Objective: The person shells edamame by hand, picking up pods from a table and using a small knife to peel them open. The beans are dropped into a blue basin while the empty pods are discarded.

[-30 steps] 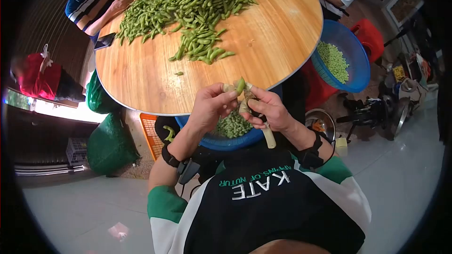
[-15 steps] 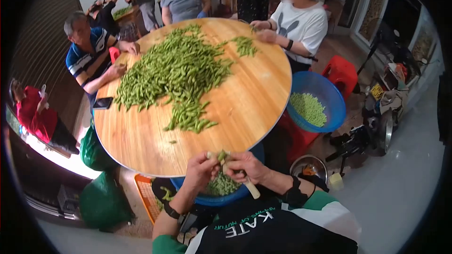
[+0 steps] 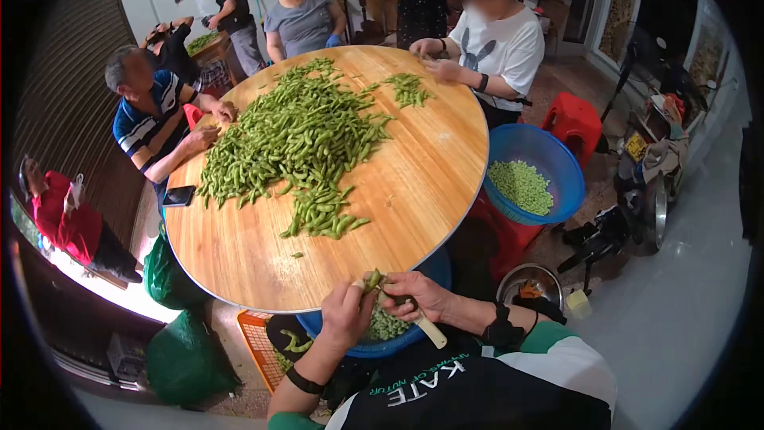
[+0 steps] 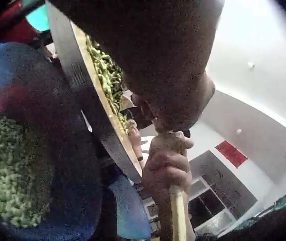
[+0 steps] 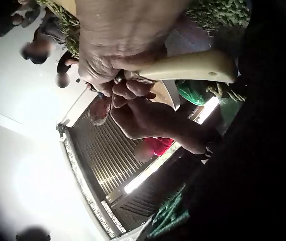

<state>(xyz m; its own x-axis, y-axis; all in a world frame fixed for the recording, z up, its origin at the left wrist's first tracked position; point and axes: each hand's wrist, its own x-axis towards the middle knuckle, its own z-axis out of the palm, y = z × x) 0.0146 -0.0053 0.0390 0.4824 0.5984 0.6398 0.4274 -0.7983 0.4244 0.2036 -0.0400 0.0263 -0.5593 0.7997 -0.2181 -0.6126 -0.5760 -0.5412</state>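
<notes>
Close to the near table edge, my two hands meet in the head view. My left hand (image 3: 346,312) pinches a green soybean pod (image 3: 372,279) between thumb and fingers. Right beside it, my right hand (image 3: 418,296) grips a small knife (image 3: 432,333) with a cream handle pointing down toward my body. In the right wrist view the pale handle (image 5: 198,68) sticks out of the curled fingers, and part of a shiny blade (image 5: 172,95) shows past them. Below both hands, a blue basin (image 3: 440,267) holds shelled green beans (image 3: 387,325).
A round wooden table (image 3: 406,215) bears a big heap of soybean pods (image 3: 294,135) and a phone (image 3: 179,196). To the right stands another blue basin (image 3: 569,191) of beans, near a red stool (image 3: 574,123). An orange basket (image 3: 256,342) sits lower left. Several people surround the table.
The head view has tilted up, showing more of the room and people. Both hands stay together at the pod; its upright tip showed more clearly a second ago.
</notes>
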